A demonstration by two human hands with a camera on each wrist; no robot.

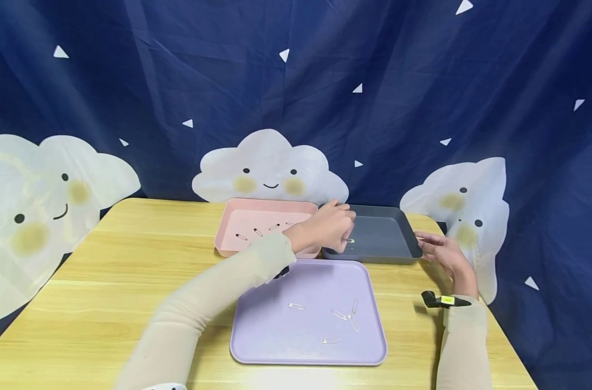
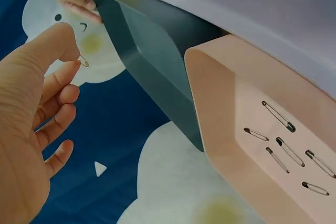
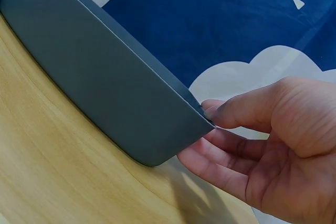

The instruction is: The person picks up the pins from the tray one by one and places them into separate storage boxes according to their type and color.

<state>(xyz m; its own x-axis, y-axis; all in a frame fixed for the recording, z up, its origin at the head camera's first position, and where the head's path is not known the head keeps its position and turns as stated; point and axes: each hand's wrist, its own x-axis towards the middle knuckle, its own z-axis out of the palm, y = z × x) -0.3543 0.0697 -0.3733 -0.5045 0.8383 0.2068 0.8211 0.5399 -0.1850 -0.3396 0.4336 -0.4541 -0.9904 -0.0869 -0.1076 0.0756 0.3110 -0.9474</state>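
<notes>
My left hand (image 1: 330,225) is over the left end of the dark grey tray (image 1: 381,230). Between thumb and forefinger it pinches a gold safety pin (image 2: 84,61), while the other fingers are loosely bent. On the tray's right side, my right hand (image 1: 443,252) grips the rim, with the thumb at the top edge and fingers outside below it in the right wrist view. Several black safety pins (image 2: 286,152) lie in the pink tray (image 1: 221,238) on the left. Nearer me, the lilac tray (image 1: 276,344) bears several gold safety pins (image 1: 331,341).
All the trays stand on a wooden table (image 1: 105,281). The pink and grey ones sit side by side at its far edge, the lilac one in front. Behind hangs a dark blue cloth (image 1: 218,81) with white clouds. My left forearm crosses over the lilac tray's left corner.
</notes>
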